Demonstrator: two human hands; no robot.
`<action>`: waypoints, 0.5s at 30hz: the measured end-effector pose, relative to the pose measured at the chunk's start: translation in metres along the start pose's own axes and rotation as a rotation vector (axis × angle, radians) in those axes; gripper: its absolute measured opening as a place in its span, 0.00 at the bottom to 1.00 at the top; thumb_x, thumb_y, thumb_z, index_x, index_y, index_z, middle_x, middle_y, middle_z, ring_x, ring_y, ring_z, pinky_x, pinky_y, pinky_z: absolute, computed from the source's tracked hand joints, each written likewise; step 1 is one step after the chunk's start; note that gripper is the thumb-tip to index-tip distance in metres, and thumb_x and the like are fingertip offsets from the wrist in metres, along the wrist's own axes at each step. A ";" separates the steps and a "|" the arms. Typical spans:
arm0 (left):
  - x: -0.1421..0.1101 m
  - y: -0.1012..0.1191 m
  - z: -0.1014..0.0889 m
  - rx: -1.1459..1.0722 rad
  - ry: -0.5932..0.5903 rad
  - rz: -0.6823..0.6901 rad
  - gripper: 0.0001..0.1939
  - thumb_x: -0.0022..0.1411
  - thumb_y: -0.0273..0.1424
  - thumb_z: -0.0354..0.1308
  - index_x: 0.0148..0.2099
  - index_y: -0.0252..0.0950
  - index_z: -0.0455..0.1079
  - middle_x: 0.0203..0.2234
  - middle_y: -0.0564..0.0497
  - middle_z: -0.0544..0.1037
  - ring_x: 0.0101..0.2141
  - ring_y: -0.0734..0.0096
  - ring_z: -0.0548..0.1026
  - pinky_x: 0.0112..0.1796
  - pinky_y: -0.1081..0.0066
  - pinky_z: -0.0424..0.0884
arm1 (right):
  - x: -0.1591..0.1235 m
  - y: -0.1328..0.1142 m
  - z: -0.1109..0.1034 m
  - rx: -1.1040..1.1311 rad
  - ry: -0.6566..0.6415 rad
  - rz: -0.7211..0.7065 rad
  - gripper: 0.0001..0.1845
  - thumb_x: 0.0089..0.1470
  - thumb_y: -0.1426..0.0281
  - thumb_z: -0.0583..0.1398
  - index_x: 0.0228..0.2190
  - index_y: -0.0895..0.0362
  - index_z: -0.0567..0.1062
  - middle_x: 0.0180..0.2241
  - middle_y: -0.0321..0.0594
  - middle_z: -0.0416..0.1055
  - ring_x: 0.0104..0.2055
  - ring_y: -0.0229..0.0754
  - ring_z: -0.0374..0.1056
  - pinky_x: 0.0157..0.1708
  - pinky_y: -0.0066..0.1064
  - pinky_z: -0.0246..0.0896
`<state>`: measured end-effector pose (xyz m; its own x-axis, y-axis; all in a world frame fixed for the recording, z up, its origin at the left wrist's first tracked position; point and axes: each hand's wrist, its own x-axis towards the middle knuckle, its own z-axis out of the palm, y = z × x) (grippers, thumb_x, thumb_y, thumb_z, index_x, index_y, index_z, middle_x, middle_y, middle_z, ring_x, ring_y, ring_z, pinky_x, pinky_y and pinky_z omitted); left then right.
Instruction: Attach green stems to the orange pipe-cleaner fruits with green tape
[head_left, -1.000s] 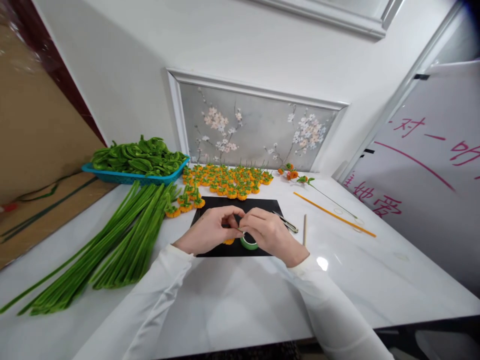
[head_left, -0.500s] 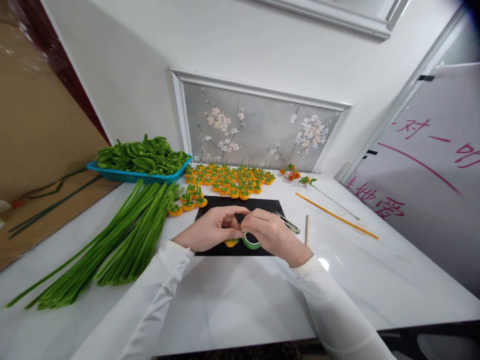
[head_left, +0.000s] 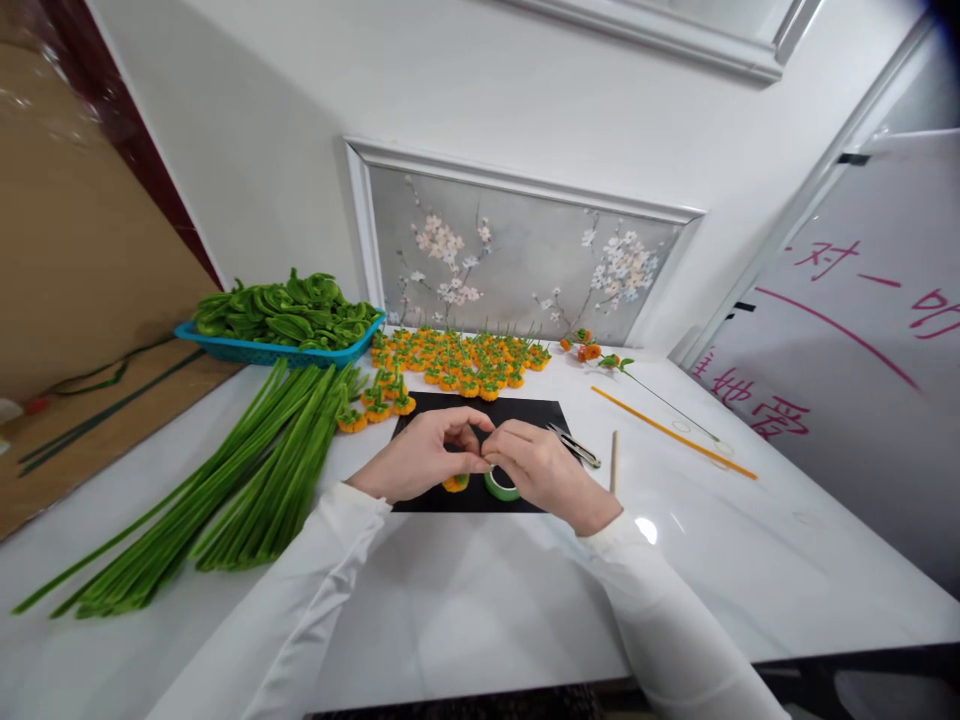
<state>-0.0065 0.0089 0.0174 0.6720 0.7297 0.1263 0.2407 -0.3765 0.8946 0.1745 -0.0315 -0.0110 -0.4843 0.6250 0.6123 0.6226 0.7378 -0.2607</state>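
My left hand [head_left: 424, 455] and my right hand [head_left: 551, 470] meet fingertip to fingertip above a black mat [head_left: 517, 408]. Both are closed in a pinch, and whatever sits between the fingers is too small or hidden to name. Just below my left fingers shows an orange fuzzy flower [head_left: 455, 483] with a bit of green; whether it is held or lies on the mat I cannot tell. A roll of green tape [head_left: 501, 492] rests on the mat beneath my right fingertips, partly covered by them.
Thread snips [head_left: 576, 446] lie at the mat's right edge, beside a thin stick [head_left: 614, 462]. Farther right are an orange pipe cleaner [head_left: 671, 432] and a wired flower stem [head_left: 664, 400]. Many orange flowers [head_left: 469, 360] stand behind; green pipe cleaners [head_left: 217, 500] and a blue leaf tray [head_left: 277, 352] occupy the left.
The orange flower beneath my left hand has shifted slightly left. My hands stay together in nearly the same place, with my right hand a touch farther left.
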 end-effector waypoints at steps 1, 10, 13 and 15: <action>0.000 -0.001 0.001 -0.001 0.009 0.005 0.15 0.50 0.28 0.60 0.42 0.34 0.69 0.23 0.55 0.73 0.25 0.74 0.71 0.29 0.73 0.67 | 0.000 0.001 0.001 0.021 0.002 0.006 0.11 0.60 0.75 0.51 0.31 0.57 0.72 0.31 0.42 0.69 0.33 0.39 0.65 0.34 0.29 0.62; 0.000 -0.002 0.000 -0.083 0.016 0.022 0.20 0.50 0.28 0.62 0.47 0.35 0.65 0.22 0.56 0.73 0.25 0.74 0.71 0.30 0.73 0.68 | -0.003 0.006 0.001 0.193 0.038 0.067 0.08 0.59 0.75 0.53 0.32 0.56 0.72 0.30 0.36 0.68 0.32 0.35 0.65 0.33 0.26 0.60; 0.000 -0.001 -0.001 -0.082 -0.012 0.020 0.18 0.51 0.27 0.61 0.45 0.34 0.65 0.22 0.56 0.72 0.24 0.76 0.70 0.29 0.74 0.67 | -0.003 0.004 -0.001 0.198 0.024 0.052 0.09 0.60 0.76 0.53 0.32 0.56 0.72 0.31 0.37 0.69 0.33 0.36 0.66 0.35 0.26 0.60; 0.000 0.000 -0.002 -0.100 -0.040 0.011 0.16 0.51 0.27 0.61 0.44 0.34 0.65 0.22 0.56 0.72 0.24 0.76 0.70 0.28 0.74 0.66 | -0.003 0.003 -0.002 0.210 0.019 0.046 0.09 0.60 0.75 0.52 0.33 0.56 0.72 0.32 0.38 0.69 0.34 0.36 0.66 0.36 0.26 0.60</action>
<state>-0.0081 0.0096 0.0184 0.7022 0.7017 0.1209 0.1638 -0.3244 0.9316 0.1790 -0.0313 -0.0118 -0.4457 0.6558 0.6093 0.5011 0.7468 -0.4373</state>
